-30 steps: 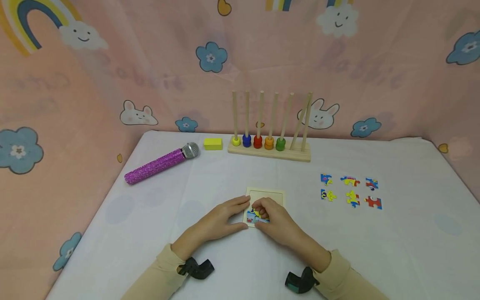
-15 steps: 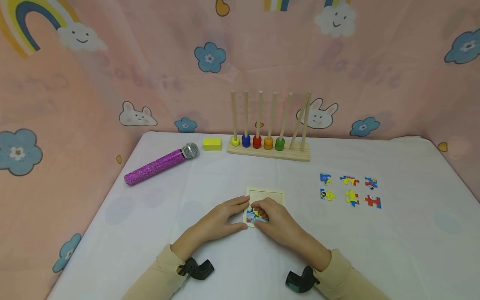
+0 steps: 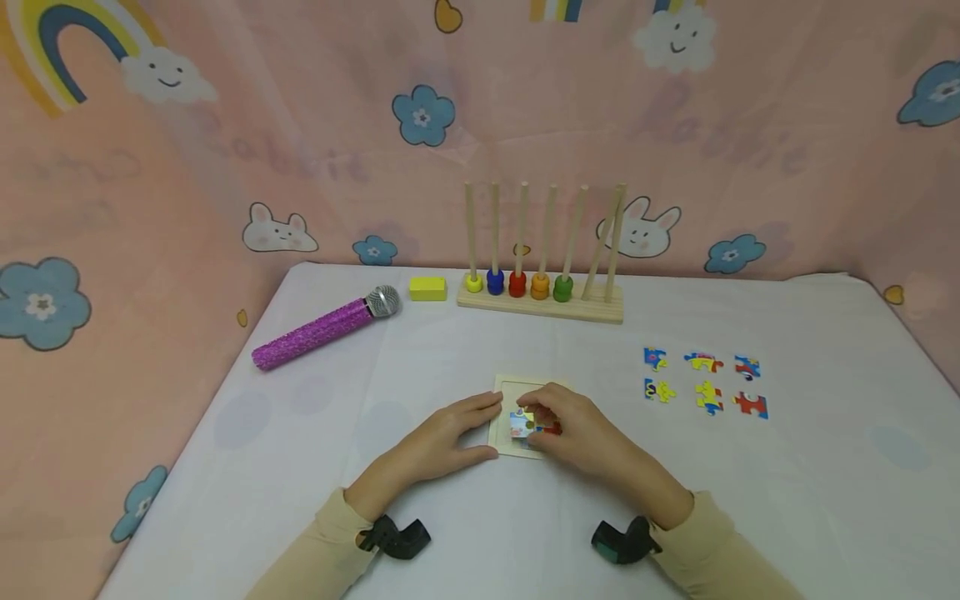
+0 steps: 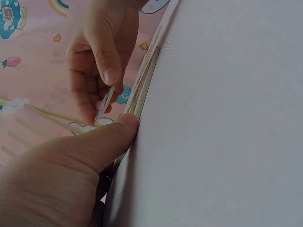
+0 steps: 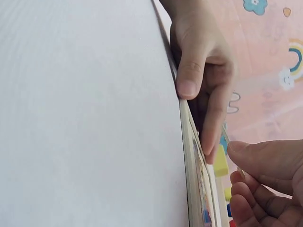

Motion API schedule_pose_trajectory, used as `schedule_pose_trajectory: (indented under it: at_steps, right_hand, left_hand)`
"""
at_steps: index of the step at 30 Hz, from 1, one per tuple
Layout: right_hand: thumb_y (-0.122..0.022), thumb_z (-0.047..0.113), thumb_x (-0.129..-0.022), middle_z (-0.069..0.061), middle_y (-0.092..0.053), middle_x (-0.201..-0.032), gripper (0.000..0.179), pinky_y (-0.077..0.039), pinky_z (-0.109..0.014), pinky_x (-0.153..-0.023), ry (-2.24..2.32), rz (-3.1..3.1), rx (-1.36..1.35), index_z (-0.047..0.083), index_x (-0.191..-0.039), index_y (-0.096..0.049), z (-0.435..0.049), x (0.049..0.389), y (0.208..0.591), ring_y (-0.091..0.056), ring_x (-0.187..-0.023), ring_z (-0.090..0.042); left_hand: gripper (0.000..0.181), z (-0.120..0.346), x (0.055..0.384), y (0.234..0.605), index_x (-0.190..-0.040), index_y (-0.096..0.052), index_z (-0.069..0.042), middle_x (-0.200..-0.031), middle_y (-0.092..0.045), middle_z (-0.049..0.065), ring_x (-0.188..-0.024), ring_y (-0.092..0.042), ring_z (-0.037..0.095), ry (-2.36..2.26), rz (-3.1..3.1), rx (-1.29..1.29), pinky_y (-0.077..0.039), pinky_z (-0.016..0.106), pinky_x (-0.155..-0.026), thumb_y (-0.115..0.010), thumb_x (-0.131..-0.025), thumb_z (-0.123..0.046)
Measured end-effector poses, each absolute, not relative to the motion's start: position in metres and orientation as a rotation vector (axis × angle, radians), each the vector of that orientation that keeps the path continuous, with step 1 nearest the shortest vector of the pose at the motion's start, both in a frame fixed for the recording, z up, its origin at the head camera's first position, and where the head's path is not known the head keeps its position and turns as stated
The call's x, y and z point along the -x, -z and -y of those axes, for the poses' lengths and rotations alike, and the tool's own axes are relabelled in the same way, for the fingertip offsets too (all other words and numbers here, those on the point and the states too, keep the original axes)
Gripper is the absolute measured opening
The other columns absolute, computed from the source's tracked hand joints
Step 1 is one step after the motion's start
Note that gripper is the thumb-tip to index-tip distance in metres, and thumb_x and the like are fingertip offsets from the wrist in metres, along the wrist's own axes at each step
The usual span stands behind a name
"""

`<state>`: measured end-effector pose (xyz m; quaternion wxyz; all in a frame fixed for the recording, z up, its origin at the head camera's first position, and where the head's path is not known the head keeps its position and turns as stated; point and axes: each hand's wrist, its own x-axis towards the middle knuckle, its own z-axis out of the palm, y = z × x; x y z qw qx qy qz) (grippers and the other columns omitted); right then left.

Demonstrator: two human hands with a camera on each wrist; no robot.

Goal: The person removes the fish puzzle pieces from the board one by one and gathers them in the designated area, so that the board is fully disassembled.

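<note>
My left hand (image 3: 442, 437) rests at the left edge of a small wooden puzzle tray (image 3: 516, 379), fingers and thumb extended. Its thumb (image 4: 120, 130) touches the tray's side in the left wrist view. Between thumb and fingers, my right hand (image 3: 581, 425) pinches a puzzle piece (image 3: 522, 424) with a light blue and yellow print. That piece is raised above the tray, tilted nearly edge-on in the left wrist view (image 4: 104, 105). Coloured printing shows inside the tray (image 5: 205, 203) in the right wrist view; the right hand hides much of it from above.
Several loose jigsaw pieces (image 3: 707, 397) lie in two rows to the right. At the back stand a peg rack (image 3: 540, 308) with coloured beads and a yellow block (image 3: 427, 289). A purple glitter microphone (image 3: 318, 333) lies at the left. A printed cloth (image 3: 322, 125) hangs behind the table.
My right hand has risen and shifted slightly right, lifting the puzzle piece up from the tray's lower left part. My left hand stays at the tray's edge.
</note>
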<state>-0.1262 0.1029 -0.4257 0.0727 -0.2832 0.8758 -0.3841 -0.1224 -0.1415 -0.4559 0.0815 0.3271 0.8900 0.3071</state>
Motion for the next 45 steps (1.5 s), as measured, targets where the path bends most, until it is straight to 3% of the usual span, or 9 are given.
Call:
schedule_pose_trajectory:
  at_steps: [11, 22, 27, 33, 45]
  right_hand:
    - [-0.072, 0.012, -0.083, 0.003, -0.060, -0.106, 0.040, -0.053, -0.031, -0.082, 1.055, -2.722, 0.583, 0.011, -0.121, -0.061, -0.158, 0.127, 0.420, -0.054, -0.094, -0.014]
    - [-0.070, 0.017, -0.086, -0.001, -0.060, -0.114, 0.040, -0.052, -0.018, -0.082, 0.975, -2.782, 0.449, 0.013, -0.124, -0.059, -0.219, 0.120, 0.421, -0.055, -0.099, -0.016]
    - [-0.072, 0.024, -0.085, 0.000, -0.061, -0.109, 0.041, -0.049, -0.011, -0.080, 0.969, -2.825, 0.474, 0.013, -0.123, -0.060, -0.240, 0.116, 0.425, -0.053, -0.093, -0.006]
    - [-0.072, 0.020, -0.084, -0.002, -0.062, -0.108, 0.040, -0.043, -0.002, -0.078, 1.002, -2.853, 0.515, 0.010, -0.121, -0.061, -0.251, 0.113, 0.433, -0.051, -0.089, 0.001]
    - [-0.073, 0.014, -0.083, 0.002, -0.058, -0.104, 0.038, -0.041, -0.004, -0.076, 0.993, -2.884, 0.633, 0.009, -0.119, -0.062, -0.254, 0.115, 0.442, -0.047, -0.087, 0.002]
  left_hand:
    - [0.068, 0.140, 0.121, 0.453, -0.144, -0.040, -0.007, -0.153, -0.034, 0.000, -0.141, -0.032, 0.018, -0.894, -2.656, -0.940, -0.034, 0.035, -0.113, -0.067, -0.088, -0.034]
    - [0.068, 0.137, 0.123, 0.452, -0.143, -0.040, -0.007, -0.153, -0.034, 0.000, -0.141, -0.031, 0.016, -0.900, -2.647, -0.934, -0.032, 0.035, -0.114, -0.068, -0.088, -0.034]
    - [0.067, 0.137, 0.124, 0.454, -0.143, -0.041, -0.006, -0.153, -0.034, 0.000, -0.141, -0.031, 0.016, -0.897, -2.649, -0.941, -0.033, 0.034, -0.113, -0.068, -0.087, -0.033]
    - [0.067, 0.137, 0.123, 0.454, -0.142, -0.041, -0.005, -0.152, -0.035, 0.001, -0.141, -0.031, 0.017, -0.911, -2.637, -0.949, -0.033, 0.035, -0.113, -0.068, -0.088, -0.032]
    - [0.068, 0.139, 0.121, 0.453, -0.143, -0.040, -0.004, -0.153, -0.034, 0.002, -0.141, -0.031, 0.017, -0.920, -2.641, -0.938, -0.033, 0.036, -0.114, -0.068, -0.088, -0.032]
